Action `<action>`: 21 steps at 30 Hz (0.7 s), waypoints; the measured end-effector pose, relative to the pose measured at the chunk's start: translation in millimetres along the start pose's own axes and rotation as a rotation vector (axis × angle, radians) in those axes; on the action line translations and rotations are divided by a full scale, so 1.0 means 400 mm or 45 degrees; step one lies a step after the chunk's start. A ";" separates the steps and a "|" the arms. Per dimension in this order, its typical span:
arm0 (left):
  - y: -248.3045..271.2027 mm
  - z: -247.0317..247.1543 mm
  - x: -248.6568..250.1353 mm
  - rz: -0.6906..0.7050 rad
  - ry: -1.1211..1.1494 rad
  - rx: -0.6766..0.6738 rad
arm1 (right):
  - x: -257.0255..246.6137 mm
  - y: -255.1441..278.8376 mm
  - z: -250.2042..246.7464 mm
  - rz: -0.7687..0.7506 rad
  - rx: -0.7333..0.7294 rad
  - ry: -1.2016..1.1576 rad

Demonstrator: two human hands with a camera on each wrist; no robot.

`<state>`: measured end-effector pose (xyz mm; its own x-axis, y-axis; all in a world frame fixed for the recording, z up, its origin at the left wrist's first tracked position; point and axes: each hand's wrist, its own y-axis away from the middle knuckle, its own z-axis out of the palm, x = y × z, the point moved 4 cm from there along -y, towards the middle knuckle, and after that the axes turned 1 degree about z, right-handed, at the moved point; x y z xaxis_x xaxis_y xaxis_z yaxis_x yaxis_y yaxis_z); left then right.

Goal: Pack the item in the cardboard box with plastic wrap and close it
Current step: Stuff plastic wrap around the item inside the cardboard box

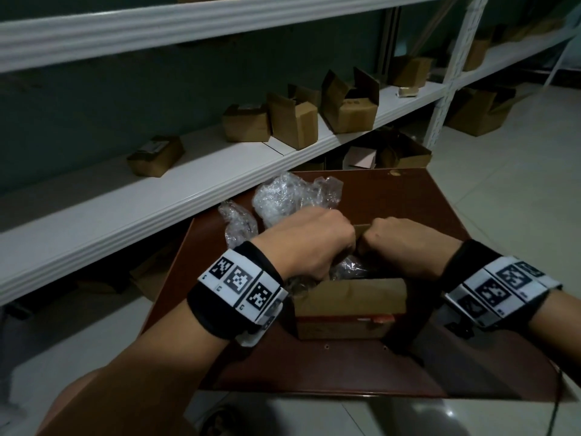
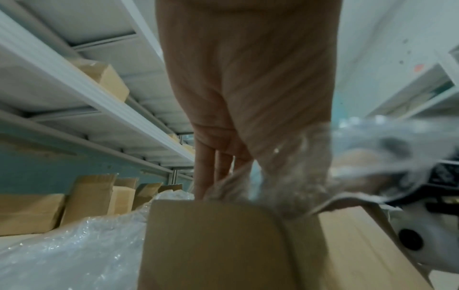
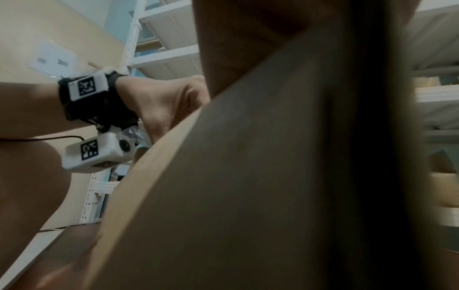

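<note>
Far left on the dark red-brown tabletop (image 1: 408, 209) lie spare clumps of clear crinkly plastic wrap (image 1: 283, 196), just behind the hands. Next, the left hand (image 1: 309, 243) reaches into the small open brown cardboard box (image 1: 349, 306) at centre, its grip curled on wrap w/ fingers (image 2: 206, 166) pointing down inside; the item itself is hidden under wrap and hand. To the right, the right hand (image 1: 399, 243) pinches the box's far flap (image 1: 361, 229).

Judgement: wrap is light, soft, slippery and springs back, so press it down in bunches. Cardboard is thin, creases easily; take flaps near their edges. A red strip (image 1: 377, 318) on the box front is too blurred to read.
</note>
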<state>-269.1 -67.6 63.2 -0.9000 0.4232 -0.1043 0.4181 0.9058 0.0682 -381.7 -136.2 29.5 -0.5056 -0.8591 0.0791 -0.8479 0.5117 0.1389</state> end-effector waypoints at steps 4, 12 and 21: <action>-0.004 0.018 -0.016 -0.134 0.111 -0.131 | 0.002 -0.004 0.011 0.035 0.012 0.012; 0.001 0.106 -0.017 -0.213 0.265 -0.588 | -0.012 0.011 0.026 -0.012 0.059 0.261; -0.017 0.145 -0.005 -0.197 0.286 -0.728 | 0.001 0.050 -0.018 -0.115 0.166 0.165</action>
<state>-262.8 -73.5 5.5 -0.9746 0.2179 0.0511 0.2050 0.7771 0.5950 -397.7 -126.3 39.5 -0.4090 -0.8905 0.1993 -0.9065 0.4215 0.0232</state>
